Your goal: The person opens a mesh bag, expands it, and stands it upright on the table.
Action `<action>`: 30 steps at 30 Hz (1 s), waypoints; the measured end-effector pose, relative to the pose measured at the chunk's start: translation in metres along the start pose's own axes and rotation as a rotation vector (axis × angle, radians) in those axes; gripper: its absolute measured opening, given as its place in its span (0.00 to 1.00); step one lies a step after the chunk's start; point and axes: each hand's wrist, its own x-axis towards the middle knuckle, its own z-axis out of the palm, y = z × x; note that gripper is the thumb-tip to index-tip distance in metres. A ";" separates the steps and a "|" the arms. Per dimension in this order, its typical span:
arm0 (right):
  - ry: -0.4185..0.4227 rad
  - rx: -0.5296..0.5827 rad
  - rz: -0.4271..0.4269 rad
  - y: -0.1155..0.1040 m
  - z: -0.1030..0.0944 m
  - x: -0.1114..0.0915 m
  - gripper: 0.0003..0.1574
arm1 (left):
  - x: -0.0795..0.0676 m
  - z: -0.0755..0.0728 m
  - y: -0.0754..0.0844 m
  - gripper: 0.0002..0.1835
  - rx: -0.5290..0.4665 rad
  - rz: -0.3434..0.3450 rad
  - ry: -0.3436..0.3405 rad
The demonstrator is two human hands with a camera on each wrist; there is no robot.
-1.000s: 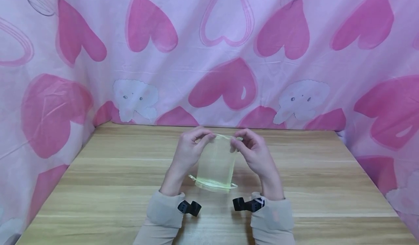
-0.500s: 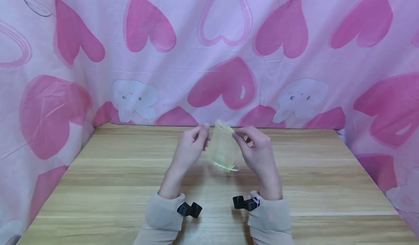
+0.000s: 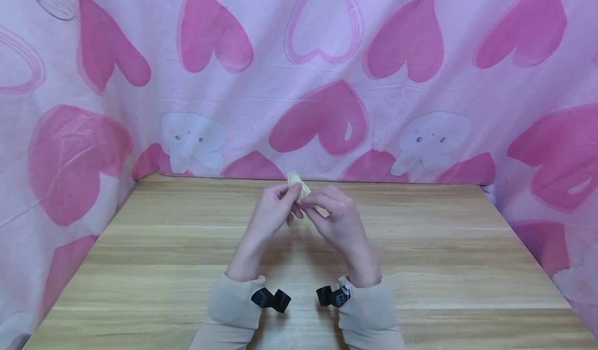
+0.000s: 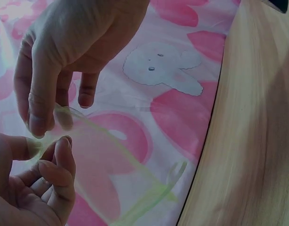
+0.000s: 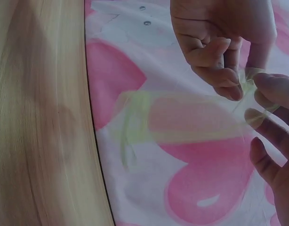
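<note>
Fingertips meeting, a person's left hand [image 3: 274, 208] and right hand [image 3: 338, 217] pinch one end of a sheer, pale-yellow fabric drawstring bag [image 5: 182, 117] above a light wood-grain table [image 3: 140, 287].

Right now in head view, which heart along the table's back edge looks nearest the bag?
The pink heart just left of the bag: its corner nearly meets it; others lie farther off.

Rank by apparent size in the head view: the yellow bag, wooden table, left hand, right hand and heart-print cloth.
1. Heart-print cloth
2. Wooden table
3. Left hand and right hand, too alike to rank
4. Yellow bag, only partly showing
</note>
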 end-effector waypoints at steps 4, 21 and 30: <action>-0.016 0.007 0.028 0.001 0.000 -0.001 0.09 | 0.000 -0.002 0.000 0.16 0.005 0.034 -0.010; -0.028 0.055 0.300 -0.001 -0.007 -0.004 0.09 | -0.002 -0.005 0.000 0.12 0.110 0.139 0.025; -0.106 0.058 0.454 0.000 -0.008 -0.004 0.14 | -0.004 -0.002 0.001 0.14 0.193 0.238 -0.125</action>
